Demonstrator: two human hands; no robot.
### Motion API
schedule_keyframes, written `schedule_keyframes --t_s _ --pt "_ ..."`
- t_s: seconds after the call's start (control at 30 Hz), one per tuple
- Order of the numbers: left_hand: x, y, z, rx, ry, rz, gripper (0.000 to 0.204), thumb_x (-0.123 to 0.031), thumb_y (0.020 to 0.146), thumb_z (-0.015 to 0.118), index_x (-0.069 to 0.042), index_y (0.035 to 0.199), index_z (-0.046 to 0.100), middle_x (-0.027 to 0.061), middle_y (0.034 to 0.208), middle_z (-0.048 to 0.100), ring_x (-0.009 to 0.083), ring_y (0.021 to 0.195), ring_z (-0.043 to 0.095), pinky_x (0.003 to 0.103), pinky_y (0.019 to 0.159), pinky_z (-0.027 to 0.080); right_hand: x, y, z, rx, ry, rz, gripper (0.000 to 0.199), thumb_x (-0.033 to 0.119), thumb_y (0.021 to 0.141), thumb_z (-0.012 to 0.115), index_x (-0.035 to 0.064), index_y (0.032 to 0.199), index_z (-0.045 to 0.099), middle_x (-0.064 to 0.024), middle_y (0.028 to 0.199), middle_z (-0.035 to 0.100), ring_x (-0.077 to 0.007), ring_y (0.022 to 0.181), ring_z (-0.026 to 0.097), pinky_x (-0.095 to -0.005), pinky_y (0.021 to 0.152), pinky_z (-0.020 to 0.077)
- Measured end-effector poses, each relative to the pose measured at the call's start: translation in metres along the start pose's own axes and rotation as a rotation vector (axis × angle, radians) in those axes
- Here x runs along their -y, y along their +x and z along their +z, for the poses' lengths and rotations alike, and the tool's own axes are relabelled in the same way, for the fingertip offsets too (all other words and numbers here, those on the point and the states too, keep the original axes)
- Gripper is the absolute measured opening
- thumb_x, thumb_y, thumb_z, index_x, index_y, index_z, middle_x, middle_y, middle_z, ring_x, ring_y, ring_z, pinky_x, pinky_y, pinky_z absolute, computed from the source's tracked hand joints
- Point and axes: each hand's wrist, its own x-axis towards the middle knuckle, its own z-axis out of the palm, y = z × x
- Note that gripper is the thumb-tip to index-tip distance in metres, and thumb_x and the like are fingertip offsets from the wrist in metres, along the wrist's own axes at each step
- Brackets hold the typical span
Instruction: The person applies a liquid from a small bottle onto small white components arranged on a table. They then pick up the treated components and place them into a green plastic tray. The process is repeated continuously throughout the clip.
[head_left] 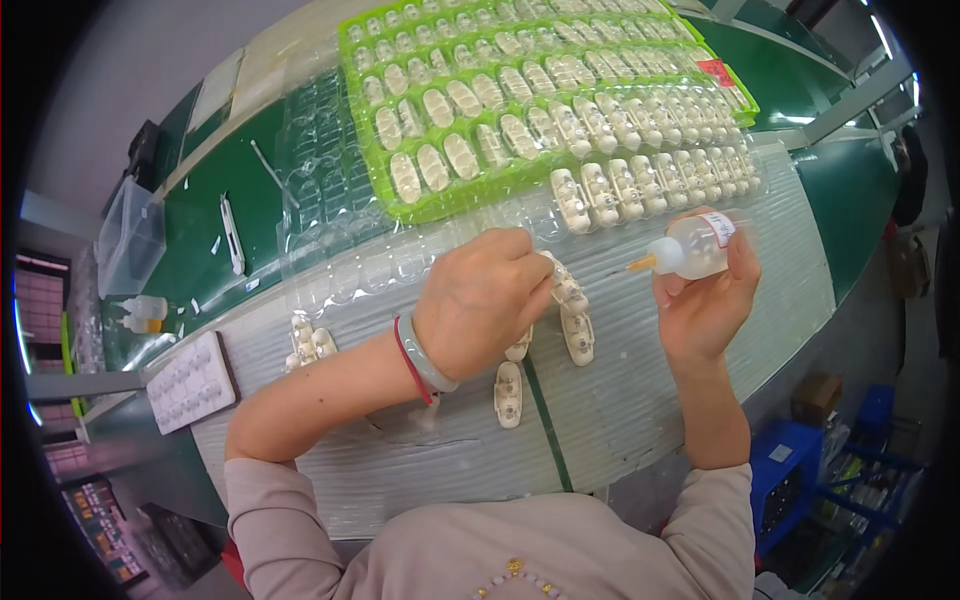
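Observation:
My left hand (487, 305) is closed over the middle of the table, thumb and fingers pinched at a small cream oval casing (568, 290); its fingertips are partly hidden. Just below lies a similar casing (578, 338), and nearer to me another casing (508, 395). One more peeks out from under the left hand. My right hand (703, 315) is wrapped around a clear squeeze bottle (700, 247), held tilted. Its thin orange nozzle (641, 263) points left, towards the left hand, without touching a casing.
A bright green tray (420, 212) bears clear blister trays with rows of cream casings. Left are a utility knife (232, 235), a clear plastic bin (132, 238), small bottles (146, 315), a white tray of round parts (192, 382) and loose casings (308, 342). Corrugated sheet (440, 470) covers the table.

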Motion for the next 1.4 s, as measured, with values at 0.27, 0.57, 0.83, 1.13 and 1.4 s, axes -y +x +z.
schedule_keyframes --t_s 0.27,0.57,0.83,1.13,1.4 --pt "0.006 0.011 -0.014 0.235 0.067 0.125 0.008 -0.009 0.073 0.066 -0.006 0.08 0.064 0.0085 0.07 0.052 0.0249 0.065 0.054 0.035 0.056 0.044 0.009 0.001 0.001 0.036 0.059 0.011 0.039 0.038 0.086 0.046 0.0024 0.1 0.054 -0.0102 0.081 0.06 -0.0122 0.047 0.05 -0.0249 0.035 0.0362" --pt "0.002 0.024 -0.002 0.151 0.038 0.183 0.008 -0.01 0.072 0.067 -0.005 0.077 0.062 0.0069 0.068 0.05 0.0237 0.063 0.054 0.034 0.054 0.043 0.006 0.002 0.002 0.075 0.074 0.035 0.038 0.037 0.087 0.047 0.0023 0.101 0.053 -0.0096 0.078 0.061 -0.0129 0.048 0.052 -0.0265 0.037 0.0386" --pt "-0.002 0.022 0.026 0.293 0.114 0.247 0.006 -0.013 0.075 0.063 -0.008 0.076 0.06 0.0055 0.07 0.052 0.0222 0.065 0.057 0.034 0.054 0.046 0.005 0.005 -0.001 0.034 0.046 0.02 0.038 0.038 0.087 0.046 0.0026 0.1 0.054 -0.0078 0.077 0.059 -0.0109 0.047 0.048 -0.0248 0.035 0.035" --pt "0.038 0.066 -0.011 0.019 0.062 0.01 0.011 -0.013 0.075 0.07 -0.004 0.08 0.067 0.0092 0.073 0.057 0.0236 0.063 0.056 0.032 0.057 0.045 0.008 0.006 -0.006 0.101 0.145 0.012 0.035 0.033 0.089 0.045 0.0021 0.106 0.051 -0.011 0.078 0.062 -0.0157 0.051 0.056 -0.0294 0.041 0.0444" --pt "0.045 0.075 0.012 0.016 0.074 0.058 0.011 -0.012 0.077 0.067 -0.005 0.084 0.066 0.0099 0.077 0.056 0.024 0.066 0.057 0.033 0.061 0.046 0.006 0.008 -0.008 0.105 0.111 -0.001 0.036 0.031 0.088 0.046 0.0012 0.107 0.051 -0.0113 0.079 0.062 -0.0168 0.05 0.056 -0.0297 0.04 0.0433"
